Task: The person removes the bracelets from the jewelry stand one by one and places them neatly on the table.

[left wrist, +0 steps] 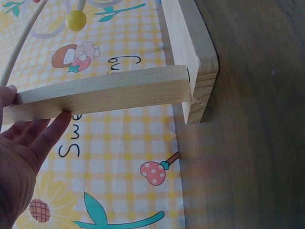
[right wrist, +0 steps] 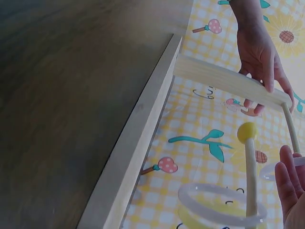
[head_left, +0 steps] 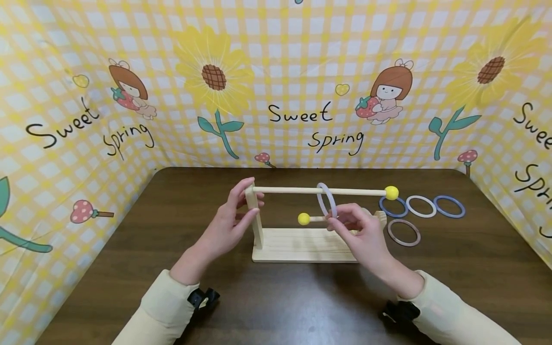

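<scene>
A wooden stand has a flat base (head_left: pixel 302 245), a left post (head_left: pixel 258 230) and two rods tipped with yellow balls. My left hand (head_left: pixel 226 225) grips the top of that post, thumb in front and fingers behind. The long upper rod (head_left: pixel 284 190) runs rightward from there. Near its middle, my right hand (head_left: pixel 366 235) pinches a translucent lavender ring (head_left: pixel 334 205) that goes around the rod. Below, the shorter rod (right wrist: pixel 250 167) carries another pale ring (right wrist: pixel 205 213), seen in the right wrist view. In the head view, my right hand hides much of the lower rod.
Right of the stand, on the dark wooden table (head_left: pixel 276 302), lie a blue ring (head_left: pixel 394 216), a white ring (head_left: pixel 424 216), another blue ring (head_left: pixel 450 216) and a pinkish ring (head_left: pixel 404 245). A yellow checked cloth (head_left: pixel 276 62) hangs behind and along the sides.
</scene>
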The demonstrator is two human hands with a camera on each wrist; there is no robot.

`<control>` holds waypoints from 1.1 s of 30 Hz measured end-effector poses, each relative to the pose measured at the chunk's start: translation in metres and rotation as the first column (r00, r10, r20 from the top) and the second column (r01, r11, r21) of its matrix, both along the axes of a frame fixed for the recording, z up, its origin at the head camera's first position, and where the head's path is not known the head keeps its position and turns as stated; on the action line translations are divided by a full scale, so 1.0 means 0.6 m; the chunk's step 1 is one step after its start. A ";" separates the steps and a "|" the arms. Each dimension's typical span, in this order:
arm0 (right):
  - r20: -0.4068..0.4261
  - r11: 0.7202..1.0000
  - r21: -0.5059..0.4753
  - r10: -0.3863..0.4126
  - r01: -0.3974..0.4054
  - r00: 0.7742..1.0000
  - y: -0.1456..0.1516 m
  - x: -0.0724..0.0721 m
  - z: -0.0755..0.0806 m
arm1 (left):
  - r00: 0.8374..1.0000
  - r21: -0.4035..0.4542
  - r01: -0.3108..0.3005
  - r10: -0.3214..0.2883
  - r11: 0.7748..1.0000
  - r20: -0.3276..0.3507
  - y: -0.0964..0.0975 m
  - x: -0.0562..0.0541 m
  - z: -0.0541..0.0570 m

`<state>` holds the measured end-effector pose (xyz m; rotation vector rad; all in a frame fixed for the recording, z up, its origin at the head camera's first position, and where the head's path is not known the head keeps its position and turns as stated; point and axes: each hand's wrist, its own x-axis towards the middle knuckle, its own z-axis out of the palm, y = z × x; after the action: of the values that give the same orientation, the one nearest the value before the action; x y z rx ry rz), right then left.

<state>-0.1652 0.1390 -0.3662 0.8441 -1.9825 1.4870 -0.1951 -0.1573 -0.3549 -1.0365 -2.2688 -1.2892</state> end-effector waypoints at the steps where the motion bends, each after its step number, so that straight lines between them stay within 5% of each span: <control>1: -0.006 1.000 0.004 -0.012 0.012 1.000 0.003 0.001 0.000 | 1.000 0.000 0.001 -0.001 1.000 0.001 0.000 0.000 -0.001; 33: -0.125 0.972 0.109 -0.197 0.211 0.972 0.118 0.009 0.008 | 1.000 -0.012 0.009 -0.009 1.000 0.007 -0.001 -0.004 0.001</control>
<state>-0.1595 0.2096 -0.3612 0.7313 -2.0233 1.1872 -0.1973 -0.1580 -0.3546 -1.0489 -2.2823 -1.2867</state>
